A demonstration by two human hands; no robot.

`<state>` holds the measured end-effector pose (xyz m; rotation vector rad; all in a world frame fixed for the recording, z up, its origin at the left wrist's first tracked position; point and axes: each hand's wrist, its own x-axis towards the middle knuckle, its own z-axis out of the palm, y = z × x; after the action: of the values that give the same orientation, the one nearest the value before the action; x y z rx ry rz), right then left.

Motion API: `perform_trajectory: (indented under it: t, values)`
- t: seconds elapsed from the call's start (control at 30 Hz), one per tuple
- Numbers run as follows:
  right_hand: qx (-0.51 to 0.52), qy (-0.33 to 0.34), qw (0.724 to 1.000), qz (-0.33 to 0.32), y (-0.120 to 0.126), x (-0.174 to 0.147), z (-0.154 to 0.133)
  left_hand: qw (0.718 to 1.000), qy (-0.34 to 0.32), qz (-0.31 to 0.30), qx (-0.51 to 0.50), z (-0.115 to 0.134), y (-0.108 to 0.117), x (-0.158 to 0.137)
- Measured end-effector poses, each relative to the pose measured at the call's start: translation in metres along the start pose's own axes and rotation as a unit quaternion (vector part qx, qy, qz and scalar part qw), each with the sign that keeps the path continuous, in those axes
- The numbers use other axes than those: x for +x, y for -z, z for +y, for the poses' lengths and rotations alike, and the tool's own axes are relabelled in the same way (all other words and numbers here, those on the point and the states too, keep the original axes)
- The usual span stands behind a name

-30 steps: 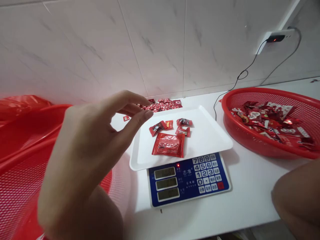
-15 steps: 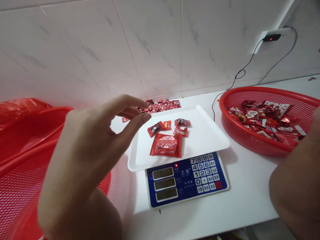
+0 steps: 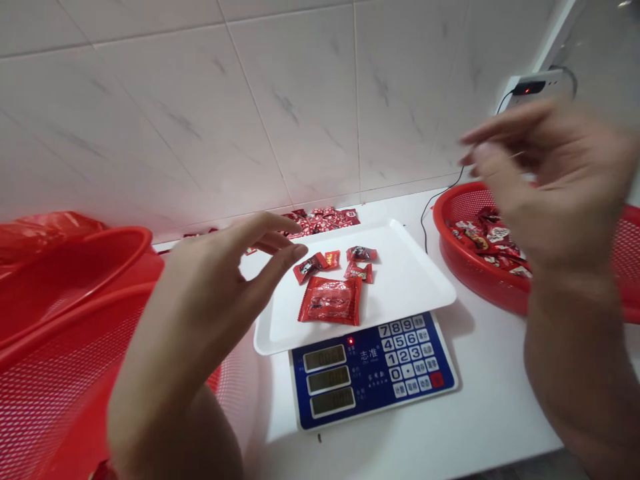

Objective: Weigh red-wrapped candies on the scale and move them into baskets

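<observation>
So far left there's a crinkly red bag [image 3: 50, 230] behind a couple of red baskets, with the front mesh basket [image 3: 60, 387] cut off by the edge of the view. Next comes the left hand [image 3: 215, 293], hovering by the left side of the white tray [image 3: 410, 287], thumb and fingers parted with nothing between them. Behind the tray, a heap of small red packets [image 3: 325, 219] sits near the tiled wall [image 3: 165, 120]. The tray itself is on a blue scale [image 3: 370, 380], red light on, digits too dim for me to read. On it, left of centre, there's one big flat red packet [image 3: 330, 301] at the front, and just behind it four small wrapped candies [image 3: 309, 267] in two pairs. Over on the right is a red basket [image 3: 480, 283] with loads of mixed red packets [image 3: 493, 243] in it. The right hand [image 3: 540, 173] is up above that one, fingertips bunched close to the thumb, but it's pretty blurry, so I can't tell if it's gripping anything. Behind it, a black plug [image 3: 529, 88] is in a wall socket.
</observation>
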<state>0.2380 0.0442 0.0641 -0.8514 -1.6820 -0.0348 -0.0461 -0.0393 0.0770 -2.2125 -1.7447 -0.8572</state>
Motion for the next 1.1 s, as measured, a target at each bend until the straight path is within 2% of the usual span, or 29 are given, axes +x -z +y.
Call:
perform_trajectory:
  t: [0.03, 0.07, 0.1, 0.13, 0.2, 0.23, 0.3, 0.4, 0.47, 0.6, 0.73, 0.93, 1.1]
  values:
    - [0.003, -0.007, 1.000, -0.020, -0.010, -0.004, -0.003, 1.000, 0.007, -0.029, -0.006, -0.001, -0.004, 0.001]
    - [0.003, -0.013, 0.997, -0.071, -0.020, -0.008, -0.005, 0.998, 0.013, -0.067, -0.009, -0.002, -0.008, 0.001]
    - [-0.004, -0.015, 0.988, -0.152, -0.029, -0.012, -0.005, 0.994, 0.018, -0.108, -0.009, -0.002, -0.014, 0.001]
    - [-0.017, -0.015, 0.968, -0.249, -0.038, -0.016, -0.005, 0.989, 0.018, -0.147, -0.008, -0.003, -0.019, 0.000]
    - [-0.045, -0.014, 0.910, -0.412, -0.051, -0.022, -0.004, 0.977, 0.020, -0.214, -0.008, -0.001, -0.031, -0.002]
    - [-0.058, -0.018, 0.882, -0.468, -0.056, -0.025, -0.003, 0.970, 0.025, -0.242, -0.009, 0.000, -0.037, -0.003]
    - [-0.066, -0.033, 0.845, -0.529, -0.064, -0.029, -0.002, 0.955, 0.045, -0.294, -0.006, 0.002, -0.051, -0.002]
    - [-0.038, -0.036, 0.824, -0.565, -0.070, -0.032, 0.000, 0.934, 0.084, -0.348, -0.011, 0.003, -0.072, 0.001]
    - [-0.008, -0.026, 0.822, -0.570, -0.073, -0.033, 0.002, 0.930, 0.082, -0.356, -0.030, 0.002, -0.083, 0.002]
    - [0.014, -0.015, 0.835, -0.549, -0.078, -0.035, 0.010, 0.945, 0.041, -0.320, -0.049, 0.005, -0.095, -0.004]
    - [0.027, -0.005, 0.845, -0.535, -0.081, -0.036, 0.019, 0.960, 0.029, -0.274, -0.052, 0.010, -0.099, -0.012]
    - [0.024, -0.008, 0.847, -0.532, -0.080, -0.035, 0.021, 0.964, 0.042, -0.253, -0.066, 0.012, -0.100, -0.012]
    - [0.004, -0.016, 0.845, -0.534, -0.077, -0.030, 0.019, 0.971, 0.085, -0.211, -0.070, 0.012, -0.103, -0.013]
